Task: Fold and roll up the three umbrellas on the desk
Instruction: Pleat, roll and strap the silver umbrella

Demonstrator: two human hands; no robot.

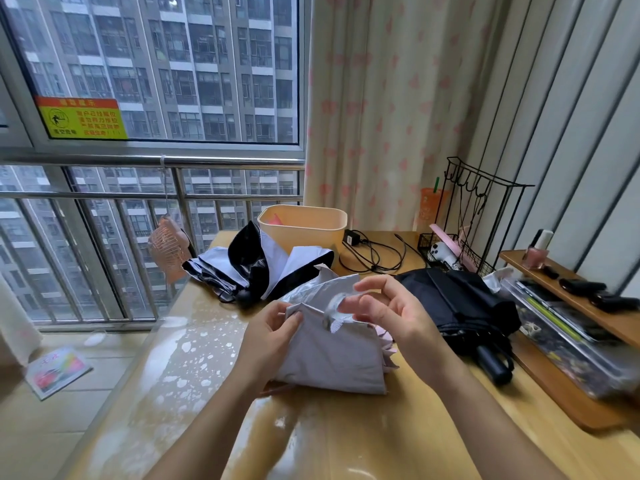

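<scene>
Right now you have the pale grey umbrella [332, 355] in the lower middle of the frame, its canopy gathered into a loose bundle resting on the worktop [311, 441]. Your left hand [273, 330] grips the bundle's left edge with its fingers curled over the folds. That hold, I'd judge, keeps the pleats from springing apart while the other hand works. Your right hand [391, 306] pinches the end of the strap [334, 320] between thumb and fingertips and holds it up off the fabric, presumably so it can be wrapped round once the roll is tight. The bundle looks slack, so I'd say the rolling is not yet done.

Two more wait. The black-and-white umbrella [256, 268] lies splayed just above centre, beside the beige bin [301, 226]. The black umbrella [460, 303] lies collapsed but loose at right of centre. Both sit near — yet out of your hands' way.
</scene>
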